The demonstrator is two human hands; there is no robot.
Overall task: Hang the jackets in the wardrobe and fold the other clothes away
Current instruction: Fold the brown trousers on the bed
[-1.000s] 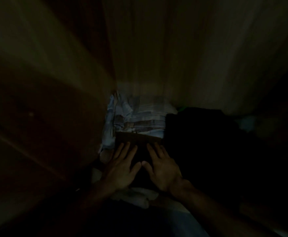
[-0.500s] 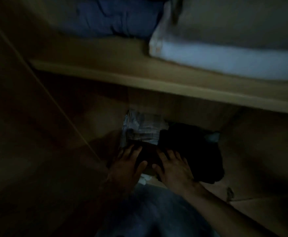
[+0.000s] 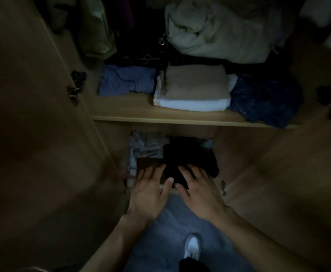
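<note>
In a dim wardrobe, my left hand [image 3: 148,190] and my right hand [image 3: 197,188] lie flat, fingers straight, on folded dark clothes [image 3: 190,160] at the front of the low shelf. The left hand covers a brownish folded piece [image 3: 145,161]; the right presses the black one. Behind them sits a pale striped folded stack [image 3: 148,147]. Above, a wooden shelf [image 3: 160,119] carries a folded blue garment [image 3: 125,80], a beige and white pile [image 3: 195,87] and a dark navy patterned garment [image 3: 262,99]. Hanging clothes, a pale bulky one [image 3: 217,28] among them, fill the top.
Open wardrobe doors stand on both sides, the left door [image 3: 33,114] with metal hinges [image 3: 76,83], the right door [image 3: 308,173] close to my right arm. Below are a blue-grey floor covering [image 3: 172,228] and my white shoe [image 3: 193,247].
The view has pulled back and up, bringing the upper shelf and hanging clothes into sight. Both hands stay flat on the folded dark clothes on the low shelf.
</note>
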